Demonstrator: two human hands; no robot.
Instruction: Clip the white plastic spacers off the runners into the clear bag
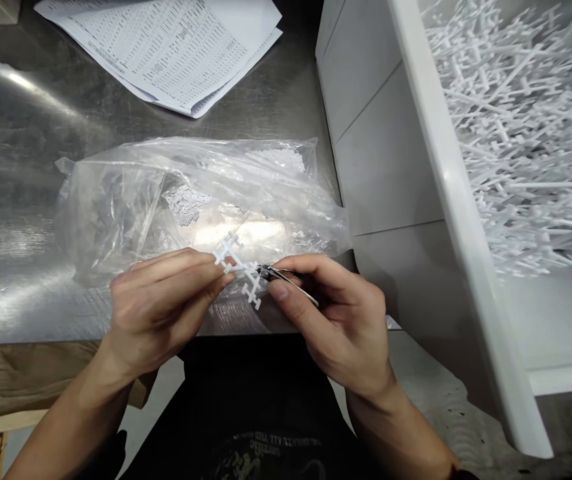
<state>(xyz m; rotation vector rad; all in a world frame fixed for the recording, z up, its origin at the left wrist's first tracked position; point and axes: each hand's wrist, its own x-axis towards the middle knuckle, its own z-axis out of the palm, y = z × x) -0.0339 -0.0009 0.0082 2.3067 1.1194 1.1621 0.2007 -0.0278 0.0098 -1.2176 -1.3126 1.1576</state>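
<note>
My left hand pinches a white plastic sprue with short cross-shaped branches, between thumb and fingers. In my right hand is a small metal clipper that looks like a nail clipper, its lever between thumb and index finger. The clipper's jaws meet the right side of the sprue; whether they are closed on a branch is too small to tell. Just beyond both hands lies a clear plastic bag, with small whitish pieces showing through it.
A white bin stands at the right, its wall rising beside the bag and holding many white sprues. Printed sheets lie at the back of the metal table. Brown paper or cardboard is below the table's edge at left.
</note>
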